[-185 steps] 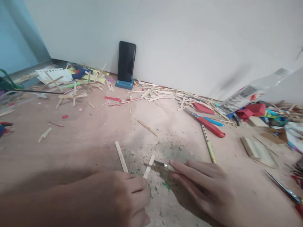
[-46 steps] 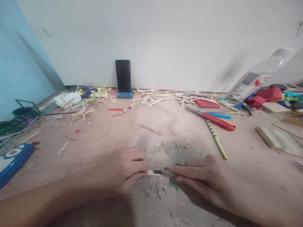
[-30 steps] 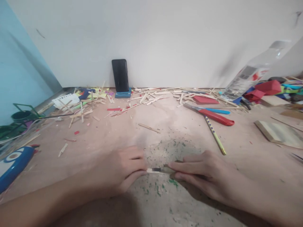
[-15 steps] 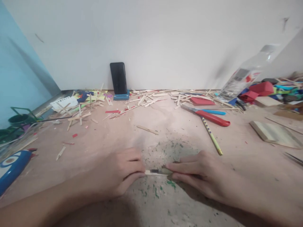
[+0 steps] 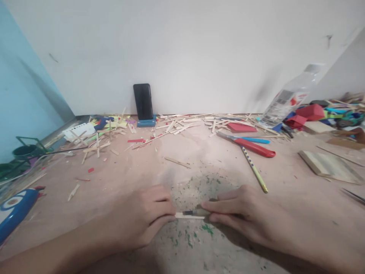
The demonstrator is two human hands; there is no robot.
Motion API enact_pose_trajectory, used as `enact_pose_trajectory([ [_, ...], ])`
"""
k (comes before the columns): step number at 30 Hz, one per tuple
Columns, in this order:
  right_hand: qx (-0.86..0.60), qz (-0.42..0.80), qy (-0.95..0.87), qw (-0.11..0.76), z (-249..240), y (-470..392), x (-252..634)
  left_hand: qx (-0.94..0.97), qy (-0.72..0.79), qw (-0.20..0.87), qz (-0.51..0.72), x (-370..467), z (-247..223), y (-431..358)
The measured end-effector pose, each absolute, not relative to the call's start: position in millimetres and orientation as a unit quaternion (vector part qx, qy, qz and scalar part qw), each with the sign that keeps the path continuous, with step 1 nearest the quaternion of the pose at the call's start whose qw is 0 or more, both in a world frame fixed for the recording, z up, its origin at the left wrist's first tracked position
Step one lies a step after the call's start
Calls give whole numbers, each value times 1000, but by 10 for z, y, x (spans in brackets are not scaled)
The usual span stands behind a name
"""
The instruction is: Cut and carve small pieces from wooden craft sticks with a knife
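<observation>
Near the front middle of the table, my left hand (image 5: 155,213) is closed on one end of a pale flat wooden stick (image 5: 180,215). The stick points right, toward the other hand. My right hand (image 5: 238,209) pinches a short greenish-tan tool (image 5: 199,211) with a dark end. That dark end lies along the stick, pointing left; its exact kind cannot be made out. The stick's far end runs under or beside my right fingertips. Green shavings (image 5: 208,229) and dark flecks are scattered around both hands.
A red-handled cutter (image 5: 255,147) and a yellow dotted pencil (image 5: 254,169) lie beyond my right hand. A black phone (image 5: 143,102) stands against the wall, near piled wooden sticks (image 5: 176,125). At right are a bottle (image 5: 288,101) and wooden block (image 5: 327,165); a blue case (image 5: 17,209) lies left.
The view has shifted slightly, so everything sits a little lower in the picture. Both hands keep their grips, and the tool stays against the stick.
</observation>
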State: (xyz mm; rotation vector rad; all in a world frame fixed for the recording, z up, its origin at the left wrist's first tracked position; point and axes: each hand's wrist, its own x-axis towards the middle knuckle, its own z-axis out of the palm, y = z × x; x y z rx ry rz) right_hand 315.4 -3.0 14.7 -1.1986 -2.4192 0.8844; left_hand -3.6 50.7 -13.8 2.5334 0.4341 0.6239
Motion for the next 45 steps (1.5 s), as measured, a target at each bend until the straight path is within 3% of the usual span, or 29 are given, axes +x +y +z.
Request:
enact_pose_trajectory([
  [19,-415,297,-845,160,90,-24,3179,930,156,238,231,-29,-150,508],
  [25,-431,234,-853,180,132,-22,3228,935,149,223,232,-26,-143,519],
  [33,-418,172,-879,151,342,-78,3173,951,121,132,251,-9,-114,452],
  [40,-415,119,-894,123,483,-125,3157,950,127,123,257,2,-116,445],
  [45,-438,92,-879,160,513,-150,3110,945,127,102,283,27,-135,440],
])
